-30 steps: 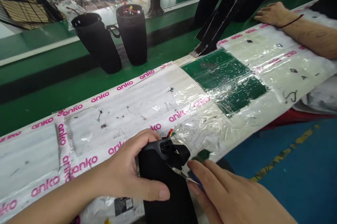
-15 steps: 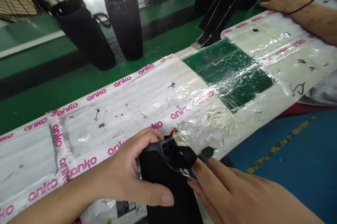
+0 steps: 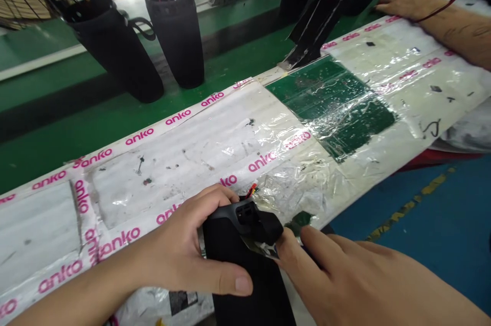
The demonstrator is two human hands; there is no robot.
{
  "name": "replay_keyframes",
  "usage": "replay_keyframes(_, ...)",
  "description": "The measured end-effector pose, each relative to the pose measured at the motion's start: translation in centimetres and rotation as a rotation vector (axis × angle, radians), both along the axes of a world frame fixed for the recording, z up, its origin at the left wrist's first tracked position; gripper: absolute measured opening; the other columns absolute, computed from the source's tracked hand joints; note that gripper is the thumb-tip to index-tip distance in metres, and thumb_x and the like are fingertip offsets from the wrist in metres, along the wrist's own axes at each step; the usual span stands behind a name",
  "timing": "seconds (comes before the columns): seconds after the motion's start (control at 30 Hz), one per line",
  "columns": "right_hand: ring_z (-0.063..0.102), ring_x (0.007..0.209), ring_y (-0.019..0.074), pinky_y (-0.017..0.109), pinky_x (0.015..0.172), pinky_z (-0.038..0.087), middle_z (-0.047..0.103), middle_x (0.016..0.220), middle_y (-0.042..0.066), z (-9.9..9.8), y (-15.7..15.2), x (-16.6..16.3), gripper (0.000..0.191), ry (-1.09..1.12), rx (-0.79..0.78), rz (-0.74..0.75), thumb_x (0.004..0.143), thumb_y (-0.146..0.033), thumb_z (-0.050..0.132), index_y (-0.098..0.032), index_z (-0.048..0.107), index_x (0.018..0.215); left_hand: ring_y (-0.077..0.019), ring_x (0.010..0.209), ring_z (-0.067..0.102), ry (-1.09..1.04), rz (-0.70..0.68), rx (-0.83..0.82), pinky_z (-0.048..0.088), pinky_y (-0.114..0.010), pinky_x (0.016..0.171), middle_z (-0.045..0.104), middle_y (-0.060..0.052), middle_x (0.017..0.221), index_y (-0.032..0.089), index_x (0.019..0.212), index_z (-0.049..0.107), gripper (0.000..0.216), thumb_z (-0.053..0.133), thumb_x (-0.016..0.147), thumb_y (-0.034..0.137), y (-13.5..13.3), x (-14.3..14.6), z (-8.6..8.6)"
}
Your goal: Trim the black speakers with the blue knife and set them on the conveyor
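My left hand (image 3: 199,247) is wrapped round the upper end of a black cylindrical housing (image 3: 249,285), its thumb lying across the front. A dark grey end cap (image 3: 226,213) with small openings tops the housing, and red and yellow wires (image 3: 251,191) stick out behind it. From the cap a short black strap loop (image 3: 268,226) bulges to the right. Close against that loop, my right hand (image 3: 337,275) is closed with its fingertips at a thin shiny edge. What those fingers hold is mostly hidden.
Two more black housings (image 3: 176,40) stand on the green conveyor belt (image 3: 230,35), one with wires showing at its top. A white work ledge (image 3: 207,137) with pink-lettered tape runs beside it. A black post (image 3: 318,19) rises at the ledge. Another person's arm (image 3: 456,24) rests at upper right.
My right hand has shifted slightly down and turned at the strap loop. My left hand stays on the housing. The standing housings appear slightly further left.
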State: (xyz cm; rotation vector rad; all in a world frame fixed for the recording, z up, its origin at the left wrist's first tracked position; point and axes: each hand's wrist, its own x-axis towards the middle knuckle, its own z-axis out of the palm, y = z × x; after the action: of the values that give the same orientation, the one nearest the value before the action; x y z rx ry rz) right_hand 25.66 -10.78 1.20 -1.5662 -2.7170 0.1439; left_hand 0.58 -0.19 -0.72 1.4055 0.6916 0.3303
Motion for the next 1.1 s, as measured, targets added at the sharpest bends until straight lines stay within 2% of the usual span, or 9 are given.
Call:
replay_keyframes(0.2,0.051,0.054,0.019,0.032,0.05,0.031,0.063,0.076,0.004,0.2,1.1,0.3,0.039,-0.044,0.03,0.027,0.088,-0.02,0.061,-0.022,0.058,0.126,-0.0278,0.109,0.064,0.041,-0.017,-0.077,0.053,-0.033,0.084,0.061,-0.006,0.13,0.028,0.121,0.065,0.053,0.091,0.075,0.039,0.0,-0.2,0.2)
replay_keyframes(0.33,0.049,0.05,0.0191,0.034,0.049,0.025,0.062,0.074,0.002,0.3,2.2,0.6,0.048,-0.031,0.041,0.071,0.076,-0.011,0.062,-0.021,0.055,0.122,-0.0273,0.103,0.066,0.037,-0.033,-0.097,0.054,-0.034,0.082,0.065,-0.007,0.125,0.027,0.123,0.065,0.056,0.091,0.075,0.043,0.3,-0.2,0.3)
replay_keyframes(0.43,0.053,0.049,0.0214,0.035,0.049,0.022,0.06,0.073,0.0,-0.5,3.1,0.9,0.051,-0.001,0.057,0.103,0.068,-0.005,0.058,-0.021,0.052,0.116,-0.0282,0.106,0.065,0.025,-0.055,-0.08,0.054,-0.033,0.082,0.065,-0.008,0.125,0.026,0.119,0.067,0.052,0.09,0.076,0.043,0.6,-0.2,0.3)
replay_keyframes(0.6,0.056,0.054,0.0235,0.036,0.052,0.019,0.06,0.076,0.0,-2.3,4.0,1.1,0.045,0.015,0.057,0.125,0.075,-0.007,0.057,-0.022,0.05,0.116,-0.0256,0.101,0.064,0.002,-0.12,-0.056,0.052,-0.032,0.081,0.063,-0.006,0.12,0.026,0.123,0.064,0.056,0.09,0.076,0.039,1.4,0.0,0.1)
replay_keyframes(0.8,0.053,0.056,0.0215,0.036,0.054,0.023,0.058,0.076,-0.002,-1.7,2.9,1.3,0.063,0.022,0.055,0.119,0.068,-0.009,0.059,-0.021,0.046,0.128,-0.0253,0.104,0.064,-0.114,-0.16,-0.001,0.052,-0.031,0.086,0.064,-0.006,0.122,0.024,0.112,0.067,0.048,0.092,0.073,0.032,1.9,0.4,-0.5)
replay_keyframes(0.97,0.055,0.063,0.0222,0.038,0.055,0.029,0.064,0.092,0.004,-1.2,1.6,1.1,0.063,0.076,0.02,0.095,0.066,-0.006,0.056,-0.019,0.047,0.127,-0.0282,0.108,0.066,-0.108,-0.178,-0.035,0.052,-0.036,0.095,0.068,-0.006,0.12,0.023,0.112,0.069,0.048,0.094,0.071,0.031,2.2,0.6,-0.6)
replay_keyframes(1.1,0.052,0.052,0.0219,0.039,0.051,0.024,0.058,0.077,0.0,-0.9,1.1,0.6,0.059,0.033,0.057,0.052,0.062,-0.007,0.057,-0.02,0.047,0.118,-0.0288,0.109,0.066,-0.082,-0.195,-0.048,0.052,-0.036,0.096,0.069,-0.006,0.121,0.023,0.119,0.069,0.055,0.094,0.071,0.033,2.4,0.7,-0.4)
